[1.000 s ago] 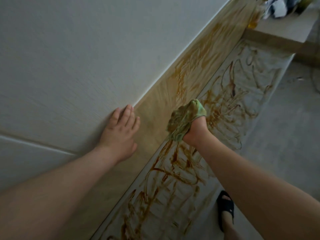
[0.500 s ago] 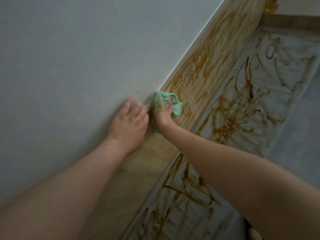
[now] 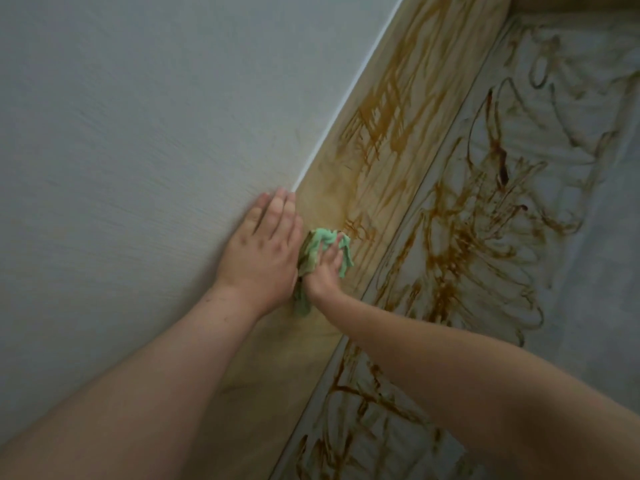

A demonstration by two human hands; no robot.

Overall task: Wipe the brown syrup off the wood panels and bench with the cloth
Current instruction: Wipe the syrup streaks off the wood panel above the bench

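My right hand (image 3: pixel 325 271) grips a crumpled green cloth (image 3: pixel 313 249), stained brown, and presses it against the tan wood panel (image 3: pixel 388 161). My left hand (image 3: pixel 266 244) lies flat with straight fingers on the grey-white wall (image 3: pixel 156 133), right beside the cloth. Brown syrup (image 3: pixel 391 109) streaks the wood panel beyond the cloth. The panel below my hands looks mostly smeared pale. The pale bench top (image 3: pixel 554 237) to the right is covered in brown syrup scribbles (image 3: pixel 450 237).
A thin white trim line (image 3: pixel 346 109) divides the wall from the wood panel. The bench runs diagonally from the lower middle to the upper right, ending at a raised edge (image 3: pixel 571 3) at the top.
My right hand carried the cloth from the bench up to the panel's top edge, then slid it a little down the panel. The left hand stays flat on the wall. The camera moved closer.
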